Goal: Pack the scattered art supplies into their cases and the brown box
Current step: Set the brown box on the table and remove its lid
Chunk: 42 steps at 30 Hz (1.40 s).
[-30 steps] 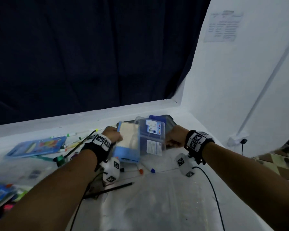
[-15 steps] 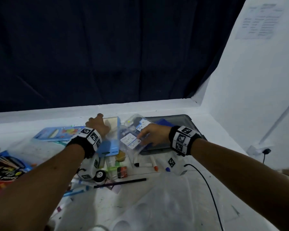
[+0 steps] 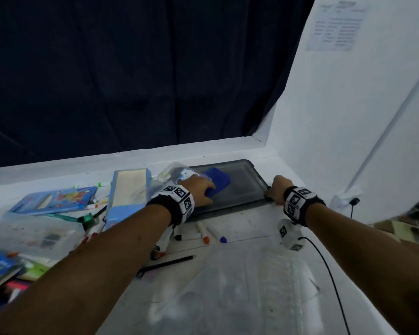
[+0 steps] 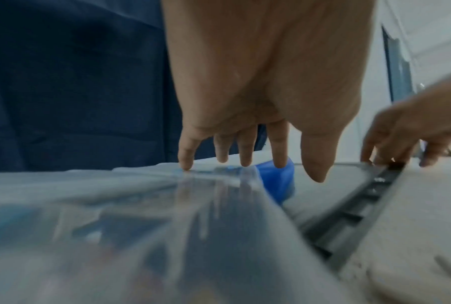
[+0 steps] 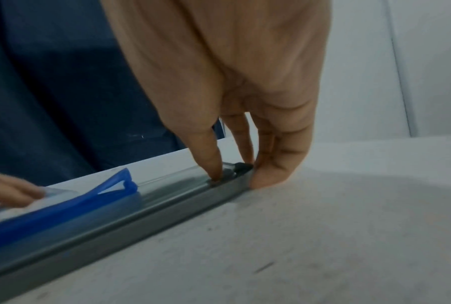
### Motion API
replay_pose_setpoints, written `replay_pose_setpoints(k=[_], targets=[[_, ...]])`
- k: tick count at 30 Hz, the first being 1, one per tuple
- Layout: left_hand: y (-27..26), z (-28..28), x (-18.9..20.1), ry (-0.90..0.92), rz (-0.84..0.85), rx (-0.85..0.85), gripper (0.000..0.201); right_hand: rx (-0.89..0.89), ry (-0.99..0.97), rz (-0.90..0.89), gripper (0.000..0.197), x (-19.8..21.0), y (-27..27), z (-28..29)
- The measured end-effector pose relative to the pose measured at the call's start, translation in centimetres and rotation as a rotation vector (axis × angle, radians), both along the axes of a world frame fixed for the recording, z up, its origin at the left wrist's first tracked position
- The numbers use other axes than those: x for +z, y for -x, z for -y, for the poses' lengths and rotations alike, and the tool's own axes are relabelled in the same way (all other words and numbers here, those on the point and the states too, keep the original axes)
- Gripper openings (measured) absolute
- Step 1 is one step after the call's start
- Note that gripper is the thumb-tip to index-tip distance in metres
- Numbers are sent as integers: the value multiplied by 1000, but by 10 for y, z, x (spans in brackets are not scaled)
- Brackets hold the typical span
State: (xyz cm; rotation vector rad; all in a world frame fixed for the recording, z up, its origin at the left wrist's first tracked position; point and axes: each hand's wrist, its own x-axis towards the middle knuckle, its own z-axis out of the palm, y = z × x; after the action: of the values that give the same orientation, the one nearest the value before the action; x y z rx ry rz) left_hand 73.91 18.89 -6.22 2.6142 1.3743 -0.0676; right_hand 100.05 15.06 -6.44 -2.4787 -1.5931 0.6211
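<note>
Head view. A flat grey tray (image 3: 242,187) of smooth plastic with rounded corners and a raised rim lies at the far right of the white table (image 3: 240,238). On its left part rests a solid blue rectangular case (image 3: 219,181), partly covered by a clear plastic case (image 3: 177,172) bearing small white labels whose print is too blurred to read.

The left hand (image 3: 200,192) lies on these two cases, fingers extended and lightly spread, tips pressing the clear lid and the blue case (left wrist view: fingers (image 4: 279,148)). The right hand (image 3: 277,189) pinches the near right corner of the tray rim, thumb on the outer wall and fingertips inside the rim (right wrist view: fingers (image 5: 208,156)).

Left of the tray stands a light blue open box (image 3: 128,189) with a pale cream interior. Farther left lies a flat blue pencil tin (image 3: 56,199) with a colourful printed lid, illegible. Loose markers (image 3: 203,234) with orange and blue caps and a black pencil (image 3: 167,263) lie near the forearms. A sheet of paper (image 3: 334,22) on the right wall carries unreadable rows of text.
</note>
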Motion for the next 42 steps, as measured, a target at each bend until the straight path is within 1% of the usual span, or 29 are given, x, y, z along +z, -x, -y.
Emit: replay_pose_setpoints(k=[2,4,5,8,10,11,12,13,15,17,18,20,22,24,26,28,29,30,32,33,35,37,38,41,42], targets=[[-6,-2,-13,-40,-165,-18,54,5,0,-75,26,-3,-1,-3],[-6,-6,-17,-71,-230,-14,56,-20,22,-195,31,-4,-5,-2],[-5,-9,-16,-81,-223,-19,56,-30,21,-263,29,-2,-6,0],[2,-17,-6,-71,-154,-44,52,64,-33,-440,8,10,-7,13],[8,-18,1,-92,-118,-33,41,4,-110,-743,4,21,-4,22],[12,-17,5,-115,-102,-13,37,-42,-156,-883,8,28,-3,26],[15,-16,9,-138,-87,11,34,-57,-202,-932,13,36,-3,29],[19,-14,13,-150,-74,45,32,-58,-253,-959,17,46,-1,32],[30,-12,19,-125,-69,152,29,-53,-354,-919,16,67,-3,39],[42,-5,24,-75,-109,259,23,-57,-435,-863,13,86,-9,48],[47,-3,25,-44,-118,294,23,-54,-470,-837,16,94,-13,53],[56,0,28,12,-70,335,35,-45,-528,-781,20,106,-20,63],[58,7,35,13,12,348,44,-42,-585,-724,21,116,-23,74],[58,13,43,8,123,379,44,-19,-658,-684,22,122,-24,84],[56,19,50,16,265,428,37,33,-740,-642,24,122,-24,91],[54,25,58,64,490,481,26,95,-812,-621,28,121,-23,96],[53,27,62,113,669,500,25,118,-847,-628,31,120,-21,99],[53,32,68,206,886,537,29,136,-875,-653,33,120,-18,101],[58,44,76,451,1316,635,41,168,-899,-736,36,116,-10,106],[64,49,78,555,1484,670,47,190,-898,-769,36,113,-5,108],[78,57,80,712,1704,694,55,232,-882,-772,36,104,6,111],[93,65,78,759,1843,722,59,259,-846,-741,34,94,19,113],[100,69,76,724,1882,755,55,272,-823,-740,33,89,27,114],[122,82,70,539,1903,863,25,269,-762,-801,37,75,50,115],[131,84,67,498,1891,889,19,257,-749,-817,38,72,57,115]])
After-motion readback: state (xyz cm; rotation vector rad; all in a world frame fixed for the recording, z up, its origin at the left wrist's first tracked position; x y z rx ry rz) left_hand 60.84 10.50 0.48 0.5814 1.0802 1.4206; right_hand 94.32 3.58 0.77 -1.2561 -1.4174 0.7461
